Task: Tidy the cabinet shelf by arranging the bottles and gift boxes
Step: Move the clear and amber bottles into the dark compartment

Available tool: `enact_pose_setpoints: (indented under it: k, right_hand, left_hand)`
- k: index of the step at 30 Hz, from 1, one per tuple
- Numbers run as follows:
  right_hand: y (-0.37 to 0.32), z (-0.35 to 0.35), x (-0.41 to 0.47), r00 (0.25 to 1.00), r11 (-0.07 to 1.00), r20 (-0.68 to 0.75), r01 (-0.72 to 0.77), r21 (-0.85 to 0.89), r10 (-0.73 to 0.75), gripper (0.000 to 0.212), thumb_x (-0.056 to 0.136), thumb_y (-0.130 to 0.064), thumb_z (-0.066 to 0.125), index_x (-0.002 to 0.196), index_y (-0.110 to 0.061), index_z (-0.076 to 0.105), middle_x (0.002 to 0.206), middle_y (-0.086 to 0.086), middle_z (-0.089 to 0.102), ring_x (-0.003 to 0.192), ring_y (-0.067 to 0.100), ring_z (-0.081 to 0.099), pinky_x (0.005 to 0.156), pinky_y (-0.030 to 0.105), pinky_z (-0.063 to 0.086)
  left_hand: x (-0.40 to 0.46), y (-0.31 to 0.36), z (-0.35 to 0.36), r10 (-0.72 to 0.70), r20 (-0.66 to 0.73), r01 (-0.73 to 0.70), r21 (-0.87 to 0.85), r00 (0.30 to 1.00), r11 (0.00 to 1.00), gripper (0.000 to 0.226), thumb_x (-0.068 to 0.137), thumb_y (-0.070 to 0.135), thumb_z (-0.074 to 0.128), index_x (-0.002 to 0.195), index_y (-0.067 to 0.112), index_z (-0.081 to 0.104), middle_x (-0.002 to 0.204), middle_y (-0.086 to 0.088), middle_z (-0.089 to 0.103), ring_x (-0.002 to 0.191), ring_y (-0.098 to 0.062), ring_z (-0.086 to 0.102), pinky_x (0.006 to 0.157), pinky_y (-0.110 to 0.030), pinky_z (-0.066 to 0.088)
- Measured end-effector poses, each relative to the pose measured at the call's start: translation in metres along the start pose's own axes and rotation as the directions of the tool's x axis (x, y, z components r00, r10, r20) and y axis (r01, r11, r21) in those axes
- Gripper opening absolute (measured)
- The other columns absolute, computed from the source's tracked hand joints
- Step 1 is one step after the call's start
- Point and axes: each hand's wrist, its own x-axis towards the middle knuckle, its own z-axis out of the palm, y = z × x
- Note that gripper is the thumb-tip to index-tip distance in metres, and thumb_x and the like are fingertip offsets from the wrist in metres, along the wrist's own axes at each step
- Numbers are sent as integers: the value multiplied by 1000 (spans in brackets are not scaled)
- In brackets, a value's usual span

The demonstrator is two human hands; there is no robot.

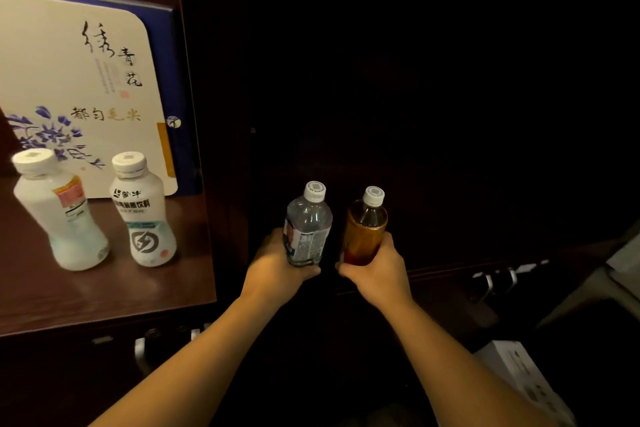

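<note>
My left hand (277, 263) grips a clear water bottle (308, 224) around its lower half, held upright. Right beside it, my right hand (375, 269) grips an amber tea bottle (365, 227), also upright. Both bottles sit in front of a dark cabinet section. On the lit wooden shelf (104, 295) to the left stand two white milky drink bottles, one at the far left (59, 215) and one nearer the divider (143, 211). Behind them a large cream and blue gift box (76, 80) stands on edge against the back.
A dark vertical divider (221, 149) separates the lit shelf from the dark compartment. Metal drawer handles (498, 282) show at the lower right, another handle (145, 343) below the shelf. A white box (519, 374) lies at the bottom right.
</note>
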Motion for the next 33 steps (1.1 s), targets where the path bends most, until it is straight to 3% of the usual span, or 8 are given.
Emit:
enact_pose_setpoints:
  k: [8,14,22,25,33]
  right_hand:
    - [9,8,33,988,998,139,59,15,-61,69,65,-34,90,115,-36,43,94,-18,59,81,-2,56,65,15,44]
    - [19,10,46,972,996,221,65,61,-77,66,66,-32,89,115,-39,44,96,-17,62,84,-2,60,67,16,46]
    - [34,0,56,959,994,275,51,99,-77,70,65,-32,88,121,-37,46,102,-13,65,91,7,64,74,25,52]
    - [37,-5,57,956,994,285,42,97,-68,73,66,-32,88,124,-37,43,103,-13,63,91,7,63,71,24,50]
    - [45,-8,50,958,995,279,37,95,-62,67,75,-33,85,126,-35,43,106,-16,59,95,9,57,79,27,47]
  left_hand:
    - [3,0,7,-81,-68,80,-17,994,997,83,63,27,94,133,22,49,127,6,63,118,-17,61,94,-30,50]
    - [0,3,14,-148,-143,148,-8,979,989,83,57,36,94,127,22,51,119,7,67,110,-16,65,91,-35,55]
    - [-4,7,15,-174,-158,180,20,972,984,86,59,31,95,130,19,47,120,3,66,112,-20,64,92,-34,52]
    - [-8,9,16,-175,-165,183,34,971,982,88,60,29,94,132,17,45,122,2,65,113,-21,64,90,-31,51]
    - [-18,23,17,-196,-172,199,-5,965,980,89,66,24,92,138,16,40,117,7,61,105,-13,60,84,-24,44]
